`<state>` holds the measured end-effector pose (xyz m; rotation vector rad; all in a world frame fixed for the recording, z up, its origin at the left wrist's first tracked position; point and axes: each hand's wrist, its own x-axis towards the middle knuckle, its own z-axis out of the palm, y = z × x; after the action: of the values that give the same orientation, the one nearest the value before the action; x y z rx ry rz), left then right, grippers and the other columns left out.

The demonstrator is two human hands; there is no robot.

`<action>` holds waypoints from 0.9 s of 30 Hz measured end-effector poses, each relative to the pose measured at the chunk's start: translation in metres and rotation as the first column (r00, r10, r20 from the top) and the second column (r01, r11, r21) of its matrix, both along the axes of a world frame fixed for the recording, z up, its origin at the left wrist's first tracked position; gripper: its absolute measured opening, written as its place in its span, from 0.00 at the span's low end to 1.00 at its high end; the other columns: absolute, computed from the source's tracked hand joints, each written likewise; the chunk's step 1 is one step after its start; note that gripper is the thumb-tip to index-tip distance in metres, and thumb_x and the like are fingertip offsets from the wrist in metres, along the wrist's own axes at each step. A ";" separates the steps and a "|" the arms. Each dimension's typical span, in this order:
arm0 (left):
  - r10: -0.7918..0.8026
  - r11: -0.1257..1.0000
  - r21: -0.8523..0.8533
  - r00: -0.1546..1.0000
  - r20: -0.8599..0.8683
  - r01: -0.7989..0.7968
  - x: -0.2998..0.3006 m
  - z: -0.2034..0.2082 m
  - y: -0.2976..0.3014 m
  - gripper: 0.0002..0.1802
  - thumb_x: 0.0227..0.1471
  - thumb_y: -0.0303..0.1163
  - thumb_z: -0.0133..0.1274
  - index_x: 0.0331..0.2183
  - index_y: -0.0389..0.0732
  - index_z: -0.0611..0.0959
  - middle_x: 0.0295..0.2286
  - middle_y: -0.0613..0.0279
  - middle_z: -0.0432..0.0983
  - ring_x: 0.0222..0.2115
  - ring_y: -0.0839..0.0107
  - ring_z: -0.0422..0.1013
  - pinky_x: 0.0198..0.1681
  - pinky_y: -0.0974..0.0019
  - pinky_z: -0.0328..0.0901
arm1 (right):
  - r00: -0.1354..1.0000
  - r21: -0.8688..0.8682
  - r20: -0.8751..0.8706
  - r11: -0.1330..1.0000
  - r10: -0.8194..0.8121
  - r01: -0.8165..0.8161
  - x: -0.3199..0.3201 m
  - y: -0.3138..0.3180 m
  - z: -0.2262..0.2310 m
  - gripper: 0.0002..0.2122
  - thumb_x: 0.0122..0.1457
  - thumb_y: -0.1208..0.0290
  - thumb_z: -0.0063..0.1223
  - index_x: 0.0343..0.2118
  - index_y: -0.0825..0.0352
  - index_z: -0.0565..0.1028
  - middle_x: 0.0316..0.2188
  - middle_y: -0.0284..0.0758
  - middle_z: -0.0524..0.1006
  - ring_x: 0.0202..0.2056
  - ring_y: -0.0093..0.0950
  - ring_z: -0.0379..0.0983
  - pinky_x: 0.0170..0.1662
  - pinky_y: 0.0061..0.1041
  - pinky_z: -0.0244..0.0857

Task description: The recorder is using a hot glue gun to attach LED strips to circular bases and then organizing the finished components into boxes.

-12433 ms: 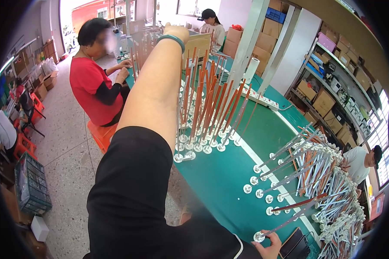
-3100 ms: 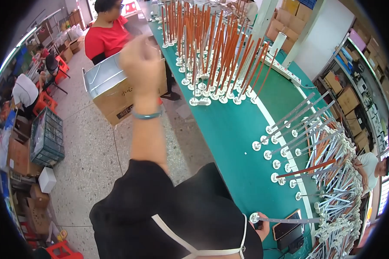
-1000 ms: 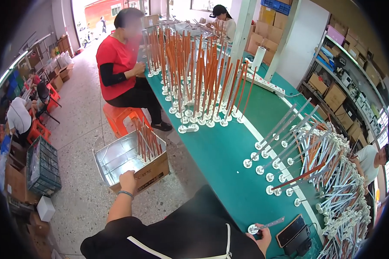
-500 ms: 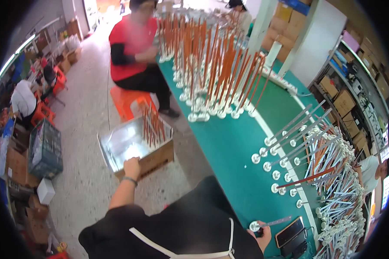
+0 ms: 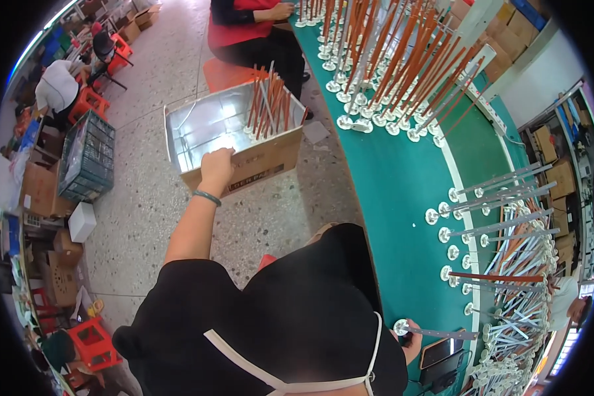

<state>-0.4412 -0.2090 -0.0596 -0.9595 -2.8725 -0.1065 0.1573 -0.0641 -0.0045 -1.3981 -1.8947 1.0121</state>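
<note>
Open carton (image 5: 270, 153) with brown outer walls and a shiny silvery lining; a bundle of upright reddish-brown and grey rods (image 5: 278, 109) occupies its far right corner. The second held piece, a grey rod (image 5: 450, 334), is flat, narrow and dotted with small marks, and ends in a round white base (image 5: 400, 327).

The left hand (image 5: 218, 168) lies at the carton's near wall, its fingers bunched together and hooked over the rim. The right hand (image 5: 412, 340), at the near part of the green table (image 5: 396, 218), closes about the grey rod just beside its base; the base projects to the left of the fingers. Whether the fingertips meet cannot be told.

The table's left edge runs beside the worker's dark clothing, and a strip of speckled floor (image 5: 330, 191) separates it from the carton. An orange stool (image 5: 228, 74) stands just behind the carton's far rim. To the right of the held rod lies a phone (image 5: 437, 351); farther up the table, a dense stand of rods (image 5: 355, 56) borders the green surface.
</note>
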 end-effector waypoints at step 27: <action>0.065 0.991 0.124 0.996 -0.065 -0.056 -0.023 0.053 0.007 0.19 0.36 0.28 0.60 0.36 0.45 0.83 0.32 0.58 0.78 0.33 0.58 0.75 0.38 0.58 0.68 | 0.999 0.105 0.009 0.994 -0.035 0.034 -0.009 -0.006 0.004 0.25 0.32 0.83 0.66 0.39 0.66 0.74 0.38 0.33 0.73 0.38 0.24 0.71 0.38 0.20 0.62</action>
<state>-0.4644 -0.2024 -0.0062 -0.8361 -2.7918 -0.2359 0.1486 -0.0699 -0.0001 -1.3740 -1.8964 0.8775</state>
